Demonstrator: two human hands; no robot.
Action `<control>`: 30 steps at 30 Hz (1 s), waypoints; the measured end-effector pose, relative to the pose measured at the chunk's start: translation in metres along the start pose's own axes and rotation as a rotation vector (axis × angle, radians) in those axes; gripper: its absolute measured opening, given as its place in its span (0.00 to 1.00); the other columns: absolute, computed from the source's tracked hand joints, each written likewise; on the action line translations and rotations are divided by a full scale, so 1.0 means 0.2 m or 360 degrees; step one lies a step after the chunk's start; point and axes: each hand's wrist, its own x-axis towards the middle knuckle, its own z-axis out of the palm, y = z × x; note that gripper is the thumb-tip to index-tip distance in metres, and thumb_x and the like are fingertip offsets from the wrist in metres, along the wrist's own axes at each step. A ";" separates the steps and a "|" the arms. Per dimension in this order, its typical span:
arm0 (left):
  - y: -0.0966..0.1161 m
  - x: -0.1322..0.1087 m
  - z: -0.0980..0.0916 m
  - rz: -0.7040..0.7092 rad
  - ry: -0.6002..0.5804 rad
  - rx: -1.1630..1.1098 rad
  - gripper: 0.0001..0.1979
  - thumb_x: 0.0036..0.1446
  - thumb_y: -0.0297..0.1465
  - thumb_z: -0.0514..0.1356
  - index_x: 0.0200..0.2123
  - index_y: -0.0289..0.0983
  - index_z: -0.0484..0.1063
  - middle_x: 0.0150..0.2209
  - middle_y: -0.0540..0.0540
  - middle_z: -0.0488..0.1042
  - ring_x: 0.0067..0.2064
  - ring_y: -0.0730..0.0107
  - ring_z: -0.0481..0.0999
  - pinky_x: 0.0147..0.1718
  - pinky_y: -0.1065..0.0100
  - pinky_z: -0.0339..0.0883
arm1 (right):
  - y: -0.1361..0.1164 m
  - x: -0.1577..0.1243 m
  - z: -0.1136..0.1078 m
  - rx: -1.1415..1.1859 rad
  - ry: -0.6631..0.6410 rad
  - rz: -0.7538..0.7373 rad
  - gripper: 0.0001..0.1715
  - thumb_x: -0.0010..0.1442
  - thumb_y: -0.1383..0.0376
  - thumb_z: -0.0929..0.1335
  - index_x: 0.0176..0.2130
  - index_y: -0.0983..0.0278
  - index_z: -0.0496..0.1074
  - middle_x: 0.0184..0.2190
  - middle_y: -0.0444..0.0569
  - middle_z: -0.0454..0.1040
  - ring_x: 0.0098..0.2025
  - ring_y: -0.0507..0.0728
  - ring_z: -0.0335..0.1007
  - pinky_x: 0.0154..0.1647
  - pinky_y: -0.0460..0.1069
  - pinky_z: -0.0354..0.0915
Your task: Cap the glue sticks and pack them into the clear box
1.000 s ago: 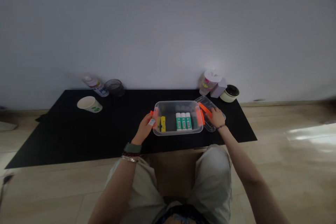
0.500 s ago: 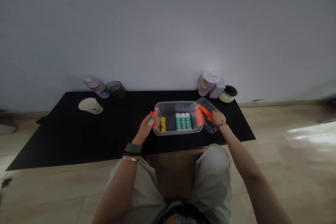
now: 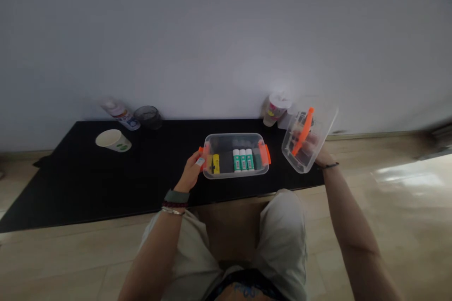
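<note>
A clear plastic box (image 3: 236,173) with orange side latches sits on the black mat (image 3: 88,183) in front of me. Inside it lie three green-and-white glue sticks (image 3: 243,160) and a yellow item (image 3: 215,163). My left hand (image 3: 190,174) grips the box's left end at the orange latch. Off to the right, my right hand (image 3: 316,148) holds the clear lid (image 3: 319,127) with its orange handle, lifted and tilted above the mat's right edge.
A paper cup (image 3: 113,140), a tipped bottle (image 3: 118,112) and a dark glass jar (image 3: 148,116) stand at the back left of the mat. A plastic drink cup (image 3: 276,108) stands by the wall at the back right. My knees are at the mat's near edge.
The lid lay flat on the mat beside the box's right end under my right hand. It is now lifted up and swung out to the right. The left hand stayed on the box.
</note>
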 end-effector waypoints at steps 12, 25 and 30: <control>0.01 -0.01 0.02 -0.0051 0.0018 -0.0139 0.23 0.42 0.48 0.70 0.31 0.36 0.71 0.27 0.51 0.72 0.27 0.74 0.69 0.27 0.71 0.65 | -0.28 0.11 0.35 0.0209 -0.0452 -0.0389 0.17 0.50 0.60 0.75 0.39 0.62 0.71 0.59 0.57 0.68 0.59 0.63 0.68 0.51 0.56 0.73; 0.01 -0.01 0.03 -0.0108 0.0007 -0.0213 0.24 0.41 0.49 0.70 0.32 0.36 0.72 0.27 0.50 0.73 0.28 0.72 0.71 0.26 0.72 0.64 | -0.47 0.09 0.50 -0.0149 -0.0660 -0.0597 0.13 0.51 0.66 0.72 0.39 0.62 0.69 0.59 0.57 0.69 0.65 0.64 0.62 0.54 0.56 0.70; 0.03 -0.01 0.04 -0.0203 0.0035 -0.0430 0.23 0.45 0.49 0.69 0.33 0.36 0.73 0.27 0.51 0.74 0.28 0.73 0.72 0.25 0.73 0.65 | -0.47 0.11 0.60 -0.0536 -0.0707 -0.0846 0.17 0.50 0.69 0.73 0.41 0.62 0.70 0.54 0.56 0.73 0.61 0.65 0.66 0.60 0.60 0.64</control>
